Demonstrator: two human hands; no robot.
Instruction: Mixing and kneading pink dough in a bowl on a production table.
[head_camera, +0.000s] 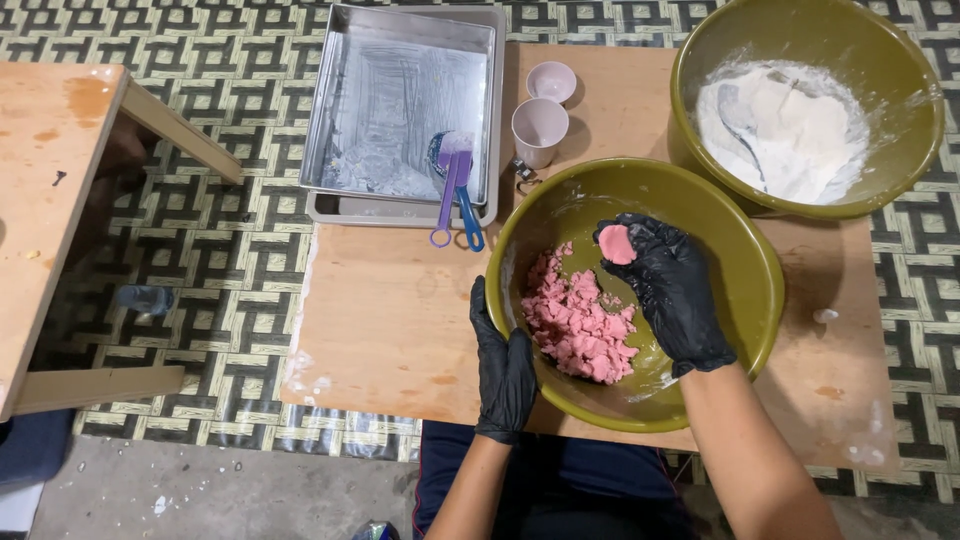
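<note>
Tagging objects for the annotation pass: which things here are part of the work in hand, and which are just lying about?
In use:
- right hand, pinching a pink dough ball
- left hand, steadying the near green bowl by its rim
- crumbled pink dough inside that bowl

Lying about:
- far green bowl of white flour
- metal tray
- two spoons
- two small cups
- wooden table

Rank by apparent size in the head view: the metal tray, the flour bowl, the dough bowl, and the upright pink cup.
1. Dough bowl and flour bowl: look alike; the flour bowl is cropped, so unranked.
2. Metal tray, close behind.
3. Upright pink cup, clearly smallest.
</note>
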